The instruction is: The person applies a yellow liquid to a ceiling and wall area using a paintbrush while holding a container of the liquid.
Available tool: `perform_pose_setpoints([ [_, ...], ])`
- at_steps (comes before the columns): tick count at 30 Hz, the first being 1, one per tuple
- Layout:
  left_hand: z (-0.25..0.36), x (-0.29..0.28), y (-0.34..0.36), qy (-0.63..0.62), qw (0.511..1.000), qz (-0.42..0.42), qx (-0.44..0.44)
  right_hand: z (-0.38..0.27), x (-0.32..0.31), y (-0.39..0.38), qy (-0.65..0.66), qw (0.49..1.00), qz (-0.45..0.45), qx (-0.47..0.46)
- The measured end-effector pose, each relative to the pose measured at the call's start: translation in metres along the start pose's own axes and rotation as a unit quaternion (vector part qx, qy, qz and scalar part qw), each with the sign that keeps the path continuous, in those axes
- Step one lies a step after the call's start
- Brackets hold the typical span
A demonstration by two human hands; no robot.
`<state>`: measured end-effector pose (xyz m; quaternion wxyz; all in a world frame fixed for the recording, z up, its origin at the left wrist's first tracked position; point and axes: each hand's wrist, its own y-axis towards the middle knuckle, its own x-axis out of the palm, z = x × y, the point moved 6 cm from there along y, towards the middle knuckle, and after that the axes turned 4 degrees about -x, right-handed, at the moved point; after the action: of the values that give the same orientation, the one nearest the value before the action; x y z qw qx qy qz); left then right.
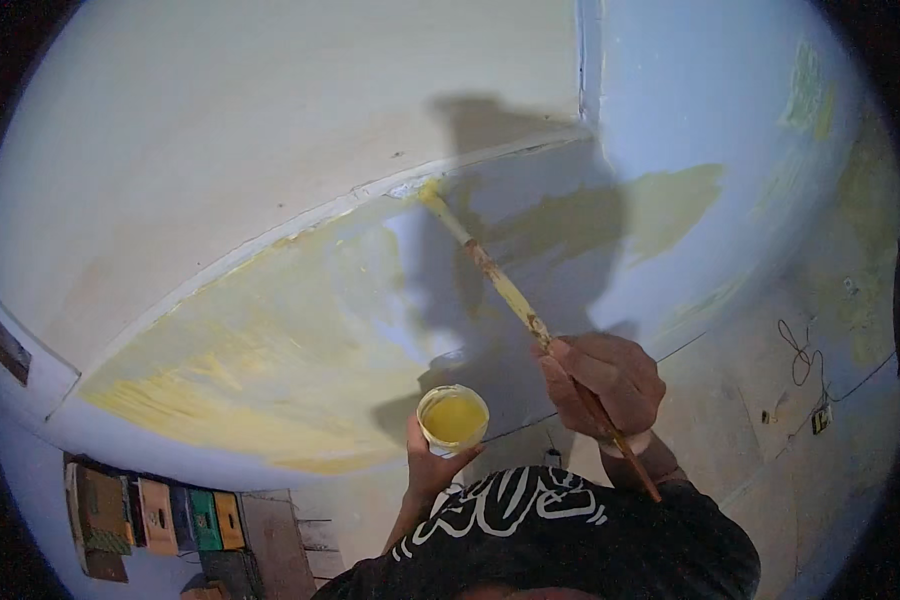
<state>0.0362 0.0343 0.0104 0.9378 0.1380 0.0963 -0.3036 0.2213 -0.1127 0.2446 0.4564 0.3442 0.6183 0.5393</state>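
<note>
In my right hand (605, 385) is a long-handled paintbrush (500, 280), its handle slanting up and to the left, smeared with paint. The yellow bristle tip rests against the pale blue wall (530, 360), just under the white ceiling edge. My left hand (435, 468) is wrapped round a small white cup (454, 418) of yellow paint, held upright below the brush. Yellow paint (240, 350) covers much of the wall to the left, in streaky strokes. Another yellow patch (620, 215) lies to the right, partly under my shadow.
The off-white ceiling (240, 130) meets the wall along a curved-looking, rough seam. At lower left stand several coloured stools or boxes (160, 515). On the right, a thin cord (800, 355) hangs near a small yellow-and-black fixture (821, 419).
</note>
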Motion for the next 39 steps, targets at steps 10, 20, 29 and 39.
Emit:
perform_pose_setpoints([
  [10,-0.001,-0.002,0.007,-0.021,0.999,0.020,0.022,-0.001,0.006,0.005,0.028,0.999,-0.019,0.013],
  [20,-0.010,-0.004,0.009,-0.003,1.000,0.014,0.014,0.003,0.018,0.006,0.052,0.998,0.001,0.029],
  [29,-0.010,-0.006,0.010,0.021,1.000,0.004,0.003,-0.001,0.022,0.020,0.030,0.998,-0.002,0.048],
  [39,-0.001,-0.005,0.013,-0.019,1.000,-0.004,0.012,-0.002,0.017,0.018,0.035,0.998,0.013,0.054],
])
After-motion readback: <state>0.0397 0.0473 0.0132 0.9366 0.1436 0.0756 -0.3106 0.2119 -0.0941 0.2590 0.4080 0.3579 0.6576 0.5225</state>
